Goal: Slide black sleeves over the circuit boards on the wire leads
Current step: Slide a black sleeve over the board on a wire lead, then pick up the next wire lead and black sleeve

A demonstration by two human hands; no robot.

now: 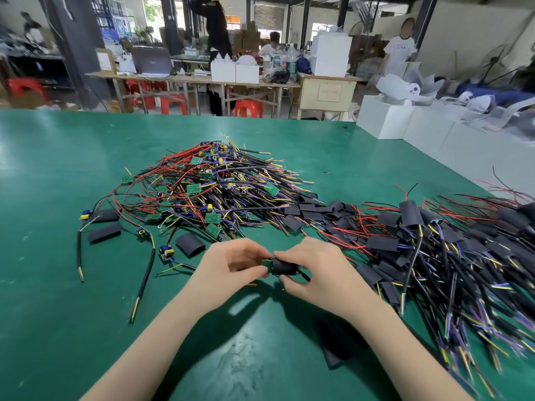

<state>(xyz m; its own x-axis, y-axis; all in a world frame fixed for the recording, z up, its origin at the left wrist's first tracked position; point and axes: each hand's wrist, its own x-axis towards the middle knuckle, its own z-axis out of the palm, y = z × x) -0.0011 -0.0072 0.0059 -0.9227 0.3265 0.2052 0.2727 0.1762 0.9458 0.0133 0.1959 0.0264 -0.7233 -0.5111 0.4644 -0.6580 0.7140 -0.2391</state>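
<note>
Both forearms reach in from the near edge, and the two hands meet above the green bench [58, 314]. Left hand [231, 264] pinches the green end of a board [267, 263] between thumb and curled fingers. Right hand [315, 267] curls its fingertips round a black sleeve [285, 267], its grip closed on it. That sleeve is matte, flattened tubing and covers most of the board; only a small green edge shows at its left mouth. Its long axis runs left to right, open end toward the left hand. Three loose sleeves [189, 244] lie just left of the hands. Behind is one pile of bare boards [208, 183], to the right one sleeved pile [419, 244]; both too tangled to count.
</note>
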